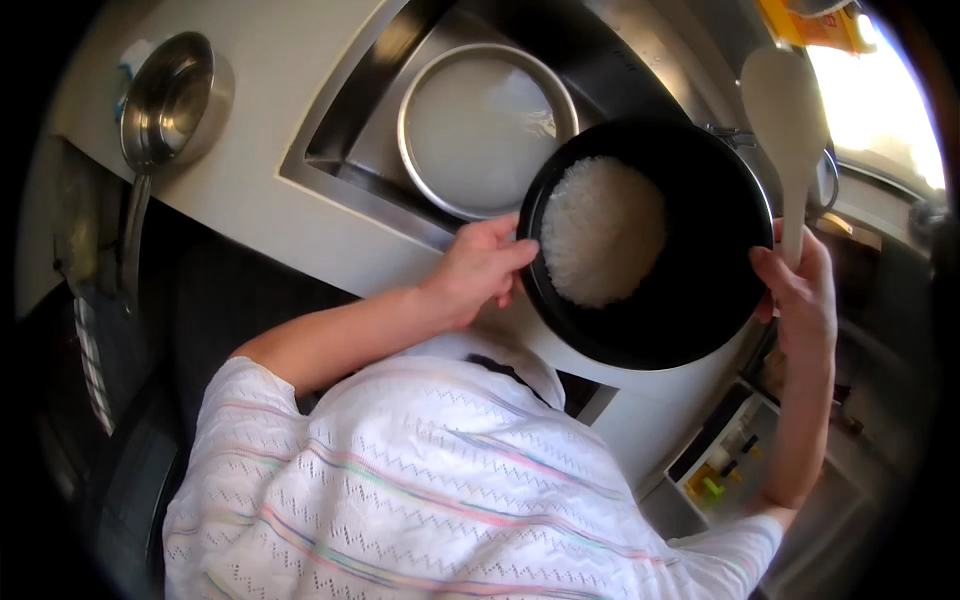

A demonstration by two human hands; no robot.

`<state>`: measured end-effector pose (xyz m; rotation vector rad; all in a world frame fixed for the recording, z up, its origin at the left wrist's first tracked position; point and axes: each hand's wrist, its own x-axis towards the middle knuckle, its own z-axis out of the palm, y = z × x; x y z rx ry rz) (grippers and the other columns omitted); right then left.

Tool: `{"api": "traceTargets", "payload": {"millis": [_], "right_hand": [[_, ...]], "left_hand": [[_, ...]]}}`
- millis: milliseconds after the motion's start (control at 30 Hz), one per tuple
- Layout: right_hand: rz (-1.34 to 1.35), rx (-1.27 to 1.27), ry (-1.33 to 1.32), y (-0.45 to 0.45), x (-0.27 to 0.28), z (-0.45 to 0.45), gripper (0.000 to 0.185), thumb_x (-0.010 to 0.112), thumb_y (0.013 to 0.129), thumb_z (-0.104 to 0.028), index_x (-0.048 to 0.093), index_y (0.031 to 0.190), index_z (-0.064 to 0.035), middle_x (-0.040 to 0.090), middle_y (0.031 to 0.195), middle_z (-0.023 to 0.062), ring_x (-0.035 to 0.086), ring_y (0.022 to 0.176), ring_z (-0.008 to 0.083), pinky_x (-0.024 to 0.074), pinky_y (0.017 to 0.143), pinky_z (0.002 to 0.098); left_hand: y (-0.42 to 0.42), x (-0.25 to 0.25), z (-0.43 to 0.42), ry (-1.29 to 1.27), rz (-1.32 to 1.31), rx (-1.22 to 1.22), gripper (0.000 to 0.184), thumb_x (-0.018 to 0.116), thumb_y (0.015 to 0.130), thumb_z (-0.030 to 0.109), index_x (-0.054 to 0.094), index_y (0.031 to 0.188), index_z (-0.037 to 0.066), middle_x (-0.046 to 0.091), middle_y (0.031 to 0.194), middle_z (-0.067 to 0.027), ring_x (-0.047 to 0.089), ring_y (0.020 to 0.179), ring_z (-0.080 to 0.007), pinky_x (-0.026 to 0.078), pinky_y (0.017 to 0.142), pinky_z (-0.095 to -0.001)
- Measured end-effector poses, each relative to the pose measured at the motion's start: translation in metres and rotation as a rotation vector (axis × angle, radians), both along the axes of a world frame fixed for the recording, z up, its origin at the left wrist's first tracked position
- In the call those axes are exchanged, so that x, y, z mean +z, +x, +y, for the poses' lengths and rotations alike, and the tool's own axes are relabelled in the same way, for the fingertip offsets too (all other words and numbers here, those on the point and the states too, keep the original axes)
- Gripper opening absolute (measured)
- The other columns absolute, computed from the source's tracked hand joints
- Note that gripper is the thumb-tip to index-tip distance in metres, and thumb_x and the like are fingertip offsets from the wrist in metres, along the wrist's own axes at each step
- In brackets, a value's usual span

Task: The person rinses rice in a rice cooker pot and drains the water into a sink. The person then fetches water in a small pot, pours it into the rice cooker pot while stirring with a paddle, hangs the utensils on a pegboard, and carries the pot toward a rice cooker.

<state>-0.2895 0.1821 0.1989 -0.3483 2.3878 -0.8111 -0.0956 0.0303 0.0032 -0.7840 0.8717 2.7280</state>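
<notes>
Between my hands is a black rice cooker pot (700, 270), held over the front edge of the sink. White rice (603, 232) lies gathered toward its left side. My left hand (478, 262) grips the pot's left rim, thumb on top and fingers curled beneath. On the opposite rim, my right hand (800, 285) holds the pot and also clasps the handle of a white rice paddle (786, 110), whose broad end points away from me. Just beyond the pot, a round metal bowl (420, 165) of cloudy water sits in the sink, partly covered by the pot's edge.
The steel sink (345, 110) is set into a pale counter (255, 120). A metal saucepan (170, 105) rests on the counter at the left, its handle jutting over the edge. A yellow package (825, 28) is at the upper right. An open drawer (725, 455) with small items is below right.
</notes>
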Motion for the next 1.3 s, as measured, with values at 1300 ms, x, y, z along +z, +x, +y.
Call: {"api": "traceTargets", "payload": {"millis": [1300], "right_hand": [[0.371,-1.476,-0.878,0.153,-0.06,0.448,0.013,0.059,0.073,0.004,0.054,0.082,-0.0041,0.056,0.071,0.0015,0.058,0.065,0.0124,0.0548,0.067,0.0261]], "left_hand": [[-0.312,-0.084,0.345,-2.043,1.121,-0.332,0.011,0.055,0.075,0.017,0.065,0.074,0.013,0.056,0.084,-0.0064,0.055,0.086,-0.0243,0.046,0.071,-0.0352]]}}
